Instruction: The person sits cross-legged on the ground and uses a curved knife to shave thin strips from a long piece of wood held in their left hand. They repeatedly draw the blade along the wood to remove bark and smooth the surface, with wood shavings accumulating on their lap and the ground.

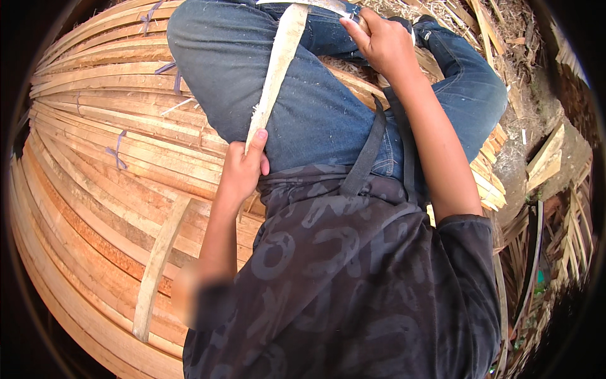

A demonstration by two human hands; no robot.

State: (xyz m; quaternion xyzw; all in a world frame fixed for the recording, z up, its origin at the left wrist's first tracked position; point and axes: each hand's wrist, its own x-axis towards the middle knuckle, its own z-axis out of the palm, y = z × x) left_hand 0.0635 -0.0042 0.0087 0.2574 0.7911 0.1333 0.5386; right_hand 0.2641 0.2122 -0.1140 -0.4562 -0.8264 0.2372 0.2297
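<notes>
The pale wooden strip (278, 69) was slanted, its left edge frayed lower down; a curved metal blade (323, 5) crossed its visible upper end.

Daylight falls on a broad stack of pale wooden slats (76, 208), bundled with purple ties (119, 153), one short strip (156, 271) lying crosswise near the stack's lower left edge. Past the stack's right edge, brown earthen ground (536, 95) carries scattered shavings (456, 25) and a split wood chunk (545, 158) on a grey, stone-like surface (575, 148). Beside it, dry frond-like leaves (571, 234) pile up toward the view's dark rim.
</notes>
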